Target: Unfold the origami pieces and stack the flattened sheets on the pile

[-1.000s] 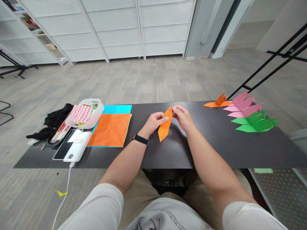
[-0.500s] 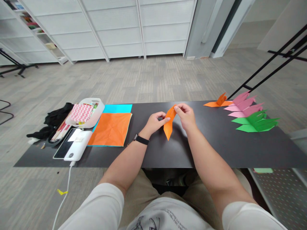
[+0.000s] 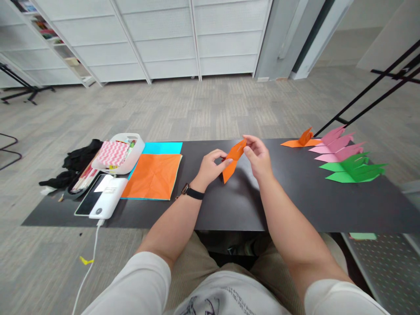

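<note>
A folded piece of orange origami paper is held just above the dark table, one pointed end hanging down toward me. My left hand pinches its left side between thumb and fingers. At the upper right end, my right hand grips the tip with thumb and forefinger. To the right stand finished-looking folded paper figures: an orange one, several pink ones and several green ones. On the left lies a stack of square paper with an orange sheet on top.
A white basket with small items stands at the table's left, beside a black cloth. Nearer me lie a phone and a white power bank with a cable. Black metal legs rise beyond the right side.
The orange folded paper has tilted, its upper end swinging right and its lower point rising a little. My right hand has moved slightly right, still gripping the tip.
</note>
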The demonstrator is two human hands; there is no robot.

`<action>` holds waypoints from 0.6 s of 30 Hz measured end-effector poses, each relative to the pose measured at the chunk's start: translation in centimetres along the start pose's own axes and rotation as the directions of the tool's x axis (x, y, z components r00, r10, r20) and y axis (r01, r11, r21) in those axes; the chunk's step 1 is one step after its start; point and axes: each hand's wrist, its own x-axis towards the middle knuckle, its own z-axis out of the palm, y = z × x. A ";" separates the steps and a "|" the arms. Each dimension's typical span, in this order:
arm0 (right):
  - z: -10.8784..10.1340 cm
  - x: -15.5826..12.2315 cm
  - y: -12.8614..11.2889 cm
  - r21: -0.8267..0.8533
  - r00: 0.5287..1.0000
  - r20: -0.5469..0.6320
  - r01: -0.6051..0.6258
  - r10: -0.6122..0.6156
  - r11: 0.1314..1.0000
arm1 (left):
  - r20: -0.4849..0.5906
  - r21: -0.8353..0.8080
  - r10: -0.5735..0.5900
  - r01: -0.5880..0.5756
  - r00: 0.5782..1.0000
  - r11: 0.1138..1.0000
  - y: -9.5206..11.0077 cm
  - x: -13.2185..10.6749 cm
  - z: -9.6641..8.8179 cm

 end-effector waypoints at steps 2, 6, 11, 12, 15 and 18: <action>0.2 -0.3 0.2 -0.046 0.989 0.142 -0.024 0.031 0.999 | -0.069 -0.074 -0.031 0.026 0.997 0.997 -0.2 0.1 -0.2; 1.1 -1.0 0.8 -0.153 0.961 0.247 -0.087 0.123 0.984 | -0.101 -0.273 -0.169 0.136 0.980 0.952 -0.6 0.1 -0.2; 1.8 -1.4 0.7 -0.167 0.973 0.197 -0.085 0.118 0.982 | -0.139 -0.301 -0.235 0.185 0.962 0.935 -0.9 0.1 0.1; 1.8 -1.4 0.6 -0.169 0.974 0.198 -0.078 0.111 0.983 | -0.144 -0.290 -0.231 0.182 0.962 0.939 -1.0 0.1 0.2; 1.9 -1.4 0.3 -0.180 0.976 0.200 -0.048 0.084 0.983 | -0.144 -0.236 -0.195 0.158 0.970 0.959 -1.2 0.1 0.2; 1.9 -1.4 0.1 -0.201 0.985 0.171 0.003 0.032 0.980 | -0.177 -0.144 -0.137 0.112 0.975 0.983 -1.2 0.1 0.2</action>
